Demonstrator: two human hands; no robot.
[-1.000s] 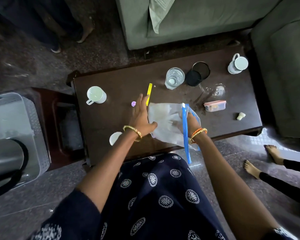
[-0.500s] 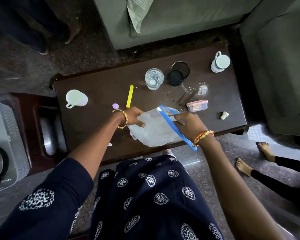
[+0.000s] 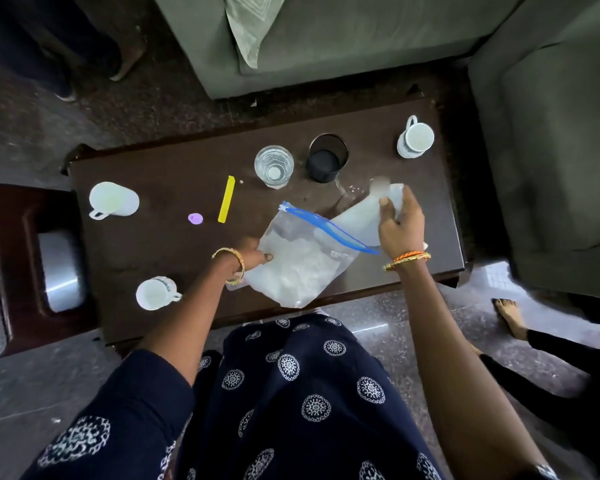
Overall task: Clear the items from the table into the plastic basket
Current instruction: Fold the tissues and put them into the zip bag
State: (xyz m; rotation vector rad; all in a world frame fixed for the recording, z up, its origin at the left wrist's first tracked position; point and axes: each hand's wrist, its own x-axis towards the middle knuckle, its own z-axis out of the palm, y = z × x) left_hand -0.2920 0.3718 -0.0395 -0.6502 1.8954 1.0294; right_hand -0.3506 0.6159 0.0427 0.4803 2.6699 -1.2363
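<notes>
Above the desk the zip bag is pinched by the left hand; a blurred object is gripped by the right hand. No writing can be read.

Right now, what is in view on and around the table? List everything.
zip bag: 1, clear with blue seal, near table edge
mugs: 3, white, left, near-left, far-right
glass: 1, clear, far middle
pen cup: 1, black, beside glass
clip: 1, yellow, left of bag
small disc: 1, purple, beside clip
table: 1, dark wood
sofa: green, beyond table
left hand: grips bag
right hand: holds blurred pale thing
</notes>
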